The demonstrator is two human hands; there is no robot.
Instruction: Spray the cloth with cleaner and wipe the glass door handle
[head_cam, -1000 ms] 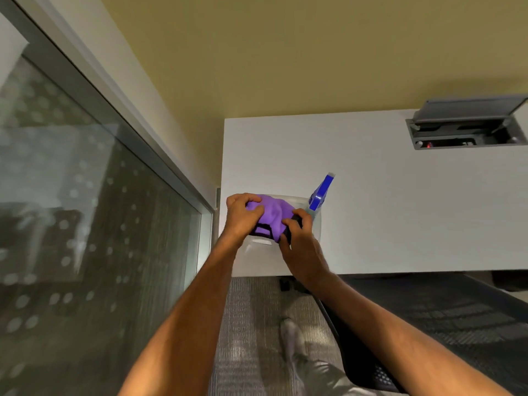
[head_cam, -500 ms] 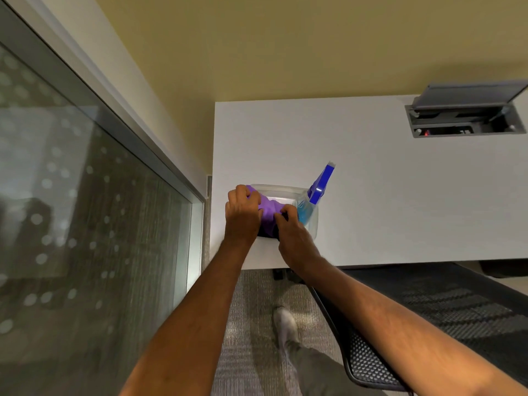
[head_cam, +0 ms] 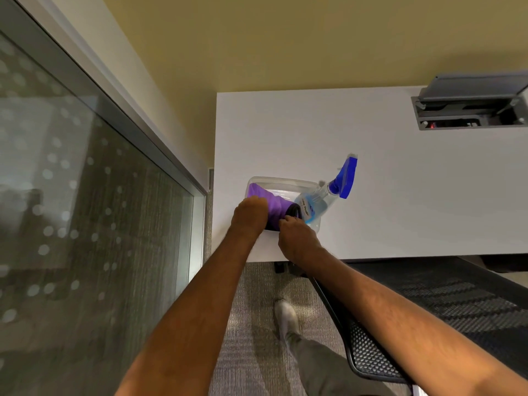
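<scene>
While both the left hand (head_cam: 249, 214) and right hand (head_cam: 297, 238) grip the purple cloth (head_cam: 268, 205) inside the clear plastic tub (head_cam: 281, 182), lifting it out seems under way, then reaching the blue-triggered spray bottle (head_cam: 328, 195) at three o'clock.

This is an office, most likely a small meeting room. A plain white bench (head_cam: 400, 195) stands against a mustard-yellow wall (head_cam: 285, 38), and near its far right corner a grey power and cable box (head_cam: 468, 107) is sunk into the top with its lid tilted open. At the bench's near edge sits a black mesh office chair (head_cam: 428, 310), on grey commercial carpet (head_cam: 251, 324). Along the left runs a glass partition (head_cam: 85, 224) in a slim aluminium frame (head_cam: 120, 110), its pane printed with rows of pale frosted dots of the kind used on workplace glazing
</scene>
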